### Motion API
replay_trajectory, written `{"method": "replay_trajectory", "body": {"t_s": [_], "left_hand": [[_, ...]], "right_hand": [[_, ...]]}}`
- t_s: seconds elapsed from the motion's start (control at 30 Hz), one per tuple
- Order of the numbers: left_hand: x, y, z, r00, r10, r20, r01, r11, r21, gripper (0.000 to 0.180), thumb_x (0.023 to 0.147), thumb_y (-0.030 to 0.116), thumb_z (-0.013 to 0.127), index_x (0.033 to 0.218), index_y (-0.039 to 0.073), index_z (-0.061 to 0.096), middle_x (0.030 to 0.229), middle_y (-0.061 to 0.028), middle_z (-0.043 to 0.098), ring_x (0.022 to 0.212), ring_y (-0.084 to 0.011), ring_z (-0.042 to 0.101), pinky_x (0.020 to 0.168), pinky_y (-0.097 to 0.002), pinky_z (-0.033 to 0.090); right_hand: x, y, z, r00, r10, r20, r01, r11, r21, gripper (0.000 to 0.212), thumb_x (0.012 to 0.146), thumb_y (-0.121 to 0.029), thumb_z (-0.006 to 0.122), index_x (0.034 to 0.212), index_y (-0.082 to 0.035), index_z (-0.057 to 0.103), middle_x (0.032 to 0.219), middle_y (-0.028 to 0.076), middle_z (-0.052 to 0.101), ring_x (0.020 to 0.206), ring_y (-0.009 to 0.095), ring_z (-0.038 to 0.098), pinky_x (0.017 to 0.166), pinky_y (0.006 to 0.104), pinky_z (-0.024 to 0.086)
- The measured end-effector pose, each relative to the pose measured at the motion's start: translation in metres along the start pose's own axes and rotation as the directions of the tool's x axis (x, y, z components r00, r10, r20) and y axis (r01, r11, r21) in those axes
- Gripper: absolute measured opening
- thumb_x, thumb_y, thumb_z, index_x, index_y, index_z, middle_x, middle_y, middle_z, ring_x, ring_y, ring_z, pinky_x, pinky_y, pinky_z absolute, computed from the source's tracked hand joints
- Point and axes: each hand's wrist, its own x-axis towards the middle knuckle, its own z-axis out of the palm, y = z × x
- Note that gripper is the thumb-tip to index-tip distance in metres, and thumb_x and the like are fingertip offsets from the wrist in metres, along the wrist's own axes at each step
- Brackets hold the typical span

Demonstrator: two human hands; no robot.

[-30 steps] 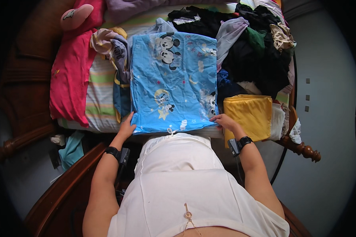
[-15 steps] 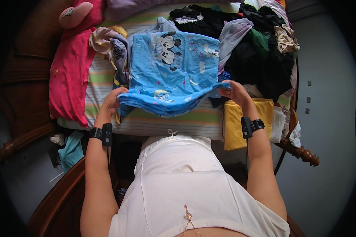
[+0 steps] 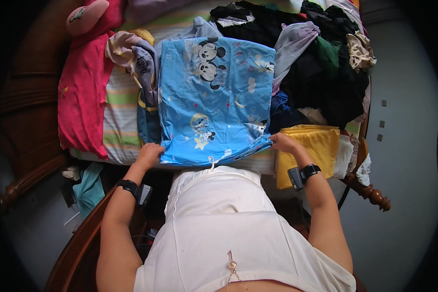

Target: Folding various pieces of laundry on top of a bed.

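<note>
A blue cloth (image 3: 216, 104) with a cartoon mouse, star and moon print lies spread in a folded rectangle on the bed, its near edge close to my waist. My left hand (image 3: 152, 155) is closed on its near left corner. At the near right corner my right hand (image 3: 283, 143) pinches the edge, where several layers show stacked. The near edge sags slightly between the hands, lower on the left than on the right. Beside my right hand lies a folded yellow cloth (image 3: 312, 151).
On the striped bed sheet (image 3: 123, 102), a pink-red cloth (image 3: 85, 97) and a lilac-grey garment (image 3: 143, 63) lie left. Black clothes (image 3: 321, 80) are heaped right, with a beige cloth (image 3: 360, 51). A wooden bed rail (image 3: 370, 193) ends near right; a teal cloth (image 3: 89, 187) hangs low left.
Both hands have come down and toward me with the cloth's near edge. The raised, bunched fold now lies flatter, and more of the print shows.
</note>
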Motion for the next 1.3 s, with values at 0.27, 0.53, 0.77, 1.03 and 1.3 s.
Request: {"method": "replay_trajectory", "body": {"t_s": [0.27, 0.53, 0.77, 1.03, 1.3], "left_hand": [[0.009, 0.008, -0.007, 0.893, 0.448, -0.043, -0.402, 0.837, 0.371, 0.005, 0.074, 0.013, 0.059, 0.076, 0.013, 0.063, 0.14, -0.0095, 0.041, 0.136, -0.0253, 0.028, 0.113, -0.0432, 0.019], [0.024, -0.01, 0.026, 0.881, 0.421, 0.216, -0.473, 0.765, 0.438, 0.031, 0.077, 0.012, 0.057, 0.107, 0.013, 0.06, 0.139, -0.0082, 0.042, 0.133, -0.0245, 0.033, 0.113, -0.0404, 0.02], [0.039, 0.018, 0.016, 0.929, 0.179, 0.323, -0.31, 0.855, 0.417, 0.056, 0.083, 0.011, 0.049, 0.138, 0.015, 0.038, 0.135, -0.0052, 0.043, 0.121, -0.0215, 0.045, 0.105, -0.0378, 0.03], [0.039, -0.032, 0.035, 0.964, 0.245, 0.107, -0.249, 0.679, 0.691, 0.055, 0.089, 0.017, 0.042, 0.142, 0.026, 0.03, 0.153, 0.0006, 0.018, 0.142, -0.0184, 0.012, 0.116, -0.0431, 0.005], [0.035, -0.021, 0.055, 0.918, 0.343, -0.2, -0.119, 0.718, 0.686, 0.061, 0.086, 0.017, 0.048, 0.143, 0.027, 0.028, 0.146, -0.003, 0.032, 0.139, -0.0214, 0.021, 0.115, -0.0439, 0.005]], "right_hand": [[0.017, -0.005, -0.002, 0.88, -0.465, -0.097, 0.424, 0.861, -0.28, 0.024, 0.071, -0.011, 0.071, 0.094, -0.009, 0.069, 0.117, 0.014, 0.054, 0.112, 0.032, 0.049, 0.097, 0.0381, 0.041], [-0.008, -0.063, -0.001, 0.833, -0.544, -0.101, 0.367, 0.68, -0.634, 0.021, 0.066, -0.011, 0.069, 0.086, -0.011, 0.071, 0.135, 0.01, 0.044, 0.123, 0.03, 0.043, 0.097, 0.0402, 0.04], [0.003, -0.024, 0.043, 0.857, -0.495, 0.145, 0.446, 0.571, -0.689, 0.023, 0.065, -0.016, 0.068, 0.087, -0.009, 0.07, 0.133, 0.002, 0.05, 0.132, 0.024, 0.035, 0.104, 0.0405, 0.033], [0.004, -0.024, 0.048, 0.913, -0.397, 0.091, 0.339, 0.618, -0.71, 0.033, 0.072, -0.014, 0.063, 0.105, -0.014, 0.062, 0.097, 0.005, 0.065, 0.104, 0.022, 0.058, 0.107, 0.0426, 0.03], [0.031, -0.016, 0.013, 0.761, -0.209, -0.614, 0.398, 0.898, 0.188, 0.018, 0.083, -0.008, 0.056, 0.101, -0.006, 0.059, 0.079, 0.005, 0.061, 0.079, 0.016, 0.058, 0.082, 0.0266, 0.043]]}}
